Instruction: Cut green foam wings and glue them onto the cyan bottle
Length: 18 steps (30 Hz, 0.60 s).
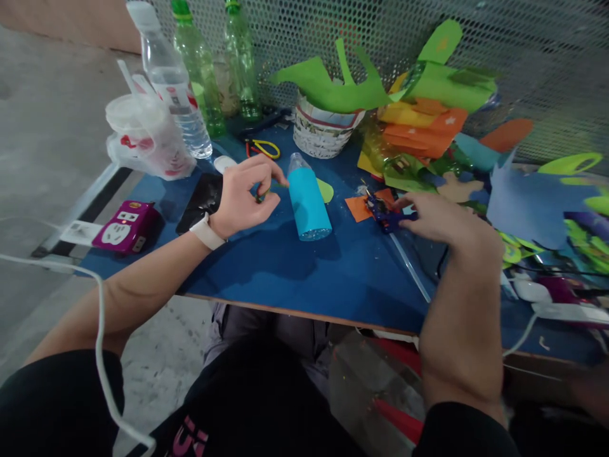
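My left hand (247, 193) is curled above the table, thumb and fingers bent toward each other. Something small, greenish and reddish, shows inside the curl; I cannot make out what it is. Just right of its fingertips lies a small clear plastic bottle wrapped in blue paper (310, 204), with a light green paper piece (325, 190) partly under it. My right hand (440, 219) has its fingers closed round a dark blue glue gun (387, 218). A clear glue stick (410, 270) sticks out from the gun toward the table's front edge. Orange paper (358, 208) lies beneath the gun's front.
A power socket block (127, 227), black phone-like slab (200, 200), plastic cup (147, 133) and water bottle (174, 89) stand left. Yellow-handled scissors (266, 149) and a woven basket (323, 133) are behind. Coloured paper cutouts (518, 203) crowd the right. A white cable (99, 317) crosses my left arm.
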Tool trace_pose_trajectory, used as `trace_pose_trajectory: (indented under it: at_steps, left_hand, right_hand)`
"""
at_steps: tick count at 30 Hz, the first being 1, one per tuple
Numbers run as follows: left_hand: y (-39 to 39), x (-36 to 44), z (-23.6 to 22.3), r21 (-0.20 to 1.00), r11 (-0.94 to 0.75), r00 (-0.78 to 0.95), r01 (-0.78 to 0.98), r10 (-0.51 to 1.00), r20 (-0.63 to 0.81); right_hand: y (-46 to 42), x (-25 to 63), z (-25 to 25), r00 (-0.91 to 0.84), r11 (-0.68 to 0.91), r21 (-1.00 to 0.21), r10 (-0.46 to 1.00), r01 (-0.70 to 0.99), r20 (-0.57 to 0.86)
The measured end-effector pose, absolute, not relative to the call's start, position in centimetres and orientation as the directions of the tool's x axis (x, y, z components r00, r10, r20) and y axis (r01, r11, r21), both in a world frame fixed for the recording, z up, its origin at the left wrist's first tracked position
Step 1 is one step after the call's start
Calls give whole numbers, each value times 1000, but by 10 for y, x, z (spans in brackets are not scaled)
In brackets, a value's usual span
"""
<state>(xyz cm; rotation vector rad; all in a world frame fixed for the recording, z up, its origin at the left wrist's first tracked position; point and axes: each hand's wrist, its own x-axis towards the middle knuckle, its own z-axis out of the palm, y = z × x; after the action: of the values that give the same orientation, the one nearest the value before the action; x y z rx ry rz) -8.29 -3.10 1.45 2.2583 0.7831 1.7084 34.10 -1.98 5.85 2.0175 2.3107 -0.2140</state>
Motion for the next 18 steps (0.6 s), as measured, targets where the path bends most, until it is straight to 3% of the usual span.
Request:
trace_pose_trajectory:
  at_steps: [2,6,11,15,18]
  left_hand:
    - [-31,-82,12,518,-802,207,297,584,785]
    - [-29,-79,5,543,-753,303,371,651,696]
    - [-39,-68,5,442,-708,457,551,699,550]
    - [-51,-58,10,352,-682,558,640,729,397]
    - [-52,-58,12,375,-656,534,655,753,384]
  right_hand:
    - [-19,352,53,-130,115,-81,966,990,-223]
    - [-16,356,45,-144,125,-127,978,984,-152]
    - [-8,358,34,-199,196,-33,966,980,-167]
    - [-8,367,29,-233,226,-57,956,972,-179]
    - [-17,372,34,-223,212,-79,960,974,-171]
